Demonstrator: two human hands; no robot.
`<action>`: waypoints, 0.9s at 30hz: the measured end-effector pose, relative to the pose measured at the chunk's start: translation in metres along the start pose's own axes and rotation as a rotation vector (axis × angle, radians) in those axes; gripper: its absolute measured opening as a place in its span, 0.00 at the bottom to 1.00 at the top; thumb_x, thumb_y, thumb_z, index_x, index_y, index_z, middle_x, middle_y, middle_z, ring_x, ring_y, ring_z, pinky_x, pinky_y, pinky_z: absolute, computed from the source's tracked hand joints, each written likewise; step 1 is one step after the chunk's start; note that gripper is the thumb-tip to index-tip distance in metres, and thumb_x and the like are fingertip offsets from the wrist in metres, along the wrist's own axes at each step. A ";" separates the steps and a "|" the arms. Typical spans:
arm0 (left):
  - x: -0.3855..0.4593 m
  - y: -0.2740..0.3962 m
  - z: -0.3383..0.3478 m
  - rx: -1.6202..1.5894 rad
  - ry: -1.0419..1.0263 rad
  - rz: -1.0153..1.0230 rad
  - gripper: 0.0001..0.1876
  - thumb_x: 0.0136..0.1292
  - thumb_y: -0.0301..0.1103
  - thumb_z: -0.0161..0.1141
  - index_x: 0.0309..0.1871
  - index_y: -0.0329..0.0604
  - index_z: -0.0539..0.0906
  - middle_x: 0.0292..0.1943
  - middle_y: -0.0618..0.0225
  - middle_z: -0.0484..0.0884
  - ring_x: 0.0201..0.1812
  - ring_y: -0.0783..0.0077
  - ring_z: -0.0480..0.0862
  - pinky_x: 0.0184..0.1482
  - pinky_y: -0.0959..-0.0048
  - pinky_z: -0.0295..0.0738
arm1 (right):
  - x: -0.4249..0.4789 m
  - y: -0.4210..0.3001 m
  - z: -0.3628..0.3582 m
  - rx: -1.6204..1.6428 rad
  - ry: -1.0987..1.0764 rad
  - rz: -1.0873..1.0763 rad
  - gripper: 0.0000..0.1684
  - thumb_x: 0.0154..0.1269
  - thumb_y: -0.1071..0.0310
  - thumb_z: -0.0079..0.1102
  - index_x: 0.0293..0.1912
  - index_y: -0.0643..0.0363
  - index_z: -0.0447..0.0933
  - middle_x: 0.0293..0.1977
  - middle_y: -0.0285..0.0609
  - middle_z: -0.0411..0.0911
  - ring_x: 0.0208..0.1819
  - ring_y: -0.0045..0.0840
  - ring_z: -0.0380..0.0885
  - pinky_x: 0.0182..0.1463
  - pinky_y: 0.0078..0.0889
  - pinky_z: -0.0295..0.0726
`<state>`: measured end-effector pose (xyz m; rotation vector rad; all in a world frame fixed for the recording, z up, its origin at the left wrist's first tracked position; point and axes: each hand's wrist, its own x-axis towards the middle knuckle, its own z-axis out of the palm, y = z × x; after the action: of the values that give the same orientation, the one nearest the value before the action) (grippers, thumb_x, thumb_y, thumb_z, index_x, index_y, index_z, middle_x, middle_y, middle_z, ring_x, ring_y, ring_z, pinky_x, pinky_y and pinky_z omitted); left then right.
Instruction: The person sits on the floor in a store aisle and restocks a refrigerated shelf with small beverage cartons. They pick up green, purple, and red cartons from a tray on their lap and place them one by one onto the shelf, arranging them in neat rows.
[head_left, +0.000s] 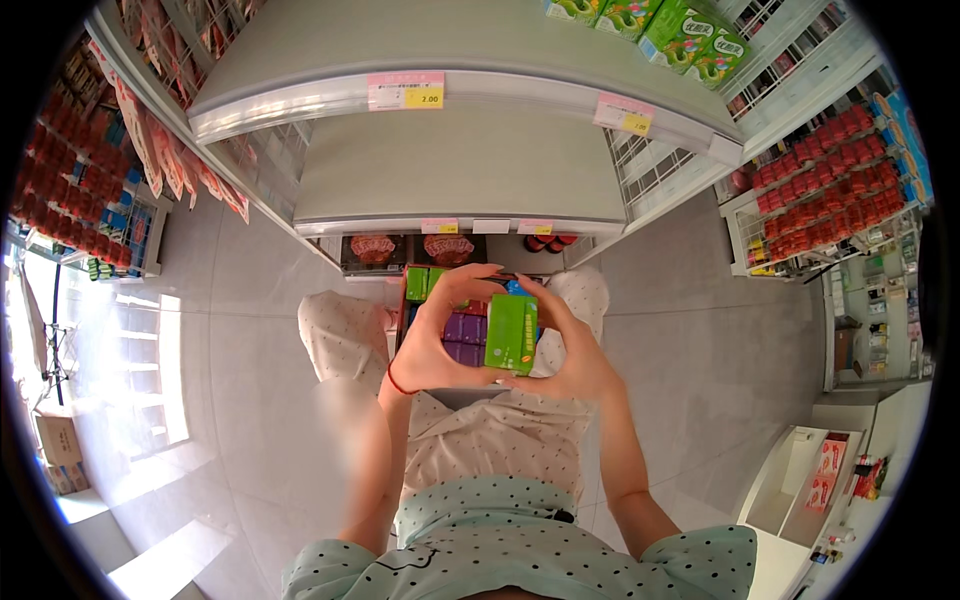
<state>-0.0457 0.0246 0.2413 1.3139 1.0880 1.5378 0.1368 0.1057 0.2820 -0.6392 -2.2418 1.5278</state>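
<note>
My left hand (442, 337) and my right hand (570, 345) hold a small green carton (506, 334) between them, fingers curled at its top and bottom ends. A red cord circles my left wrist. Below the hands, between my knees, stands a box holding purple cartons (465, 328), green cartons (417, 285) and a few blue and red packs, partly hidden by my hands and the held carton.
A shelf unit with a middle shelf (457, 165) and price tags rises in front. Green drink cartons (679, 34) stand on its upper shelf. Dark packages (450, 250) lie on the bottom shelf. Racks of red packs (832, 180) flank both sides above the tiled floor (697, 330).
</note>
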 end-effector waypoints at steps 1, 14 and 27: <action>0.001 -0.001 0.003 -0.038 0.003 0.018 0.52 0.32 0.32 0.78 0.65 0.37 0.61 0.57 0.60 0.72 0.57 0.65 0.73 0.61 0.66 0.63 | -0.001 -0.002 0.000 -0.005 0.036 -0.010 0.56 0.40 0.67 0.77 0.67 0.57 0.55 0.58 0.47 0.69 0.57 0.36 0.72 0.61 0.36 0.71; -0.003 -0.008 0.035 -0.064 0.076 0.079 0.48 0.38 0.34 0.75 0.66 0.36 0.62 0.62 0.58 0.65 0.63 0.63 0.67 0.64 0.66 0.59 | -0.009 0.027 0.003 0.553 0.371 -0.203 0.55 0.38 0.75 0.74 0.64 0.65 0.52 0.55 0.45 0.67 0.56 0.26 0.71 0.55 0.30 0.75; 0.017 0.029 0.046 0.477 0.264 0.277 0.40 0.40 0.29 0.73 0.61 0.34 0.69 0.60 0.54 0.71 0.59 0.56 0.73 0.60 0.64 0.68 | 0.004 0.005 -0.011 0.325 0.598 -0.260 0.48 0.40 0.77 0.75 0.59 0.63 0.56 0.53 0.45 0.68 0.52 0.29 0.75 0.52 0.32 0.78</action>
<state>-0.0033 0.0369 0.2773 1.6670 1.5628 1.7570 0.1402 0.1177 0.2809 -0.5798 -1.5259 1.3094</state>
